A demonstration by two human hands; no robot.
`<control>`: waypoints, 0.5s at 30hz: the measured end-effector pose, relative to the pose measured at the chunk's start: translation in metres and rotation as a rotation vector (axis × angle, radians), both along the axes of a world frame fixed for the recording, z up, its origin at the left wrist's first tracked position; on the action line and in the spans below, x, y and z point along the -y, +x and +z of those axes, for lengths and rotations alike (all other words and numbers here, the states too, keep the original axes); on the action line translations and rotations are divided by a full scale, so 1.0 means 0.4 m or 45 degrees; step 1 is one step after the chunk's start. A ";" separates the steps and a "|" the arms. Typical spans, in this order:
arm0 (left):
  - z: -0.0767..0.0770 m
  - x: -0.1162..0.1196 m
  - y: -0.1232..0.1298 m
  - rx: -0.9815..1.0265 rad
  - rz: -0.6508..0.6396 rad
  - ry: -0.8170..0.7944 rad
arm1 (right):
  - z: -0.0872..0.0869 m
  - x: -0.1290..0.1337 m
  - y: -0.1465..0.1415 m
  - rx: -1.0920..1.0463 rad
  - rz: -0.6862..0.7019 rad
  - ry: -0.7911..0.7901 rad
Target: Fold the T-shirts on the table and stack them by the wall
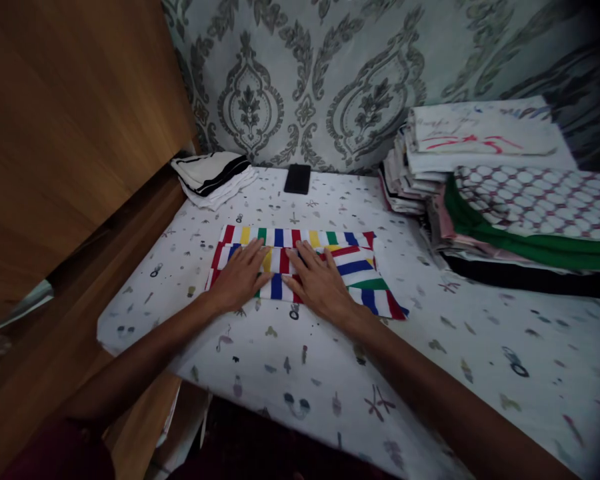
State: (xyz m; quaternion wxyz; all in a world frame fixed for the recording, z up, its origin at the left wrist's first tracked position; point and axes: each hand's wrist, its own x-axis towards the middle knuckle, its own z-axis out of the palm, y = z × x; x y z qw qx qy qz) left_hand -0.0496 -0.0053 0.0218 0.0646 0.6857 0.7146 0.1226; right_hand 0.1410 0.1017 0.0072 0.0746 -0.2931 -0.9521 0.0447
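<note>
A folded striped cloth garment (277, 288) in red, yellow, green, blue and white lies across the middle of the table. My left hand (240, 275) rests flat on its left half, fingers stretched toward the far edge. Beside it, my right hand (319, 280) presses flat on the middle, with its fingers spread. The two thumbs point toward each other, a small gap between them. On the right end, a folded-over part shows slanting stripes, and one corner sticks out toward me. The fabric beneath both palms is hidden.
A patterned white cover (300, 360) lies over the table. At the back right stand stacks of folded cloth (480, 140), a green and checked pile (535, 207) nearest. Several folded pieces (213, 177) lie back left, near a black phone-like object (297, 179). Wooden furniture (80, 120) borders the left.
</note>
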 end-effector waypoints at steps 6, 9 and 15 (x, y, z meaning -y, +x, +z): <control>-0.040 0.038 -0.019 -0.188 -0.043 -0.039 | -0.025 -0.016 0.004 -0.008 -0.005 -0.053; -0.043 0.065 -0.042 -0.256 -0.011 -0.017 | -0.006 -0.009 0.008 -0.024 -0.018 -0.123; -0.045 0.043 -0.082 -0.236 -0.002 0.049 | 0.036 -0.005 0.026 -0.177 -0.039 -0.216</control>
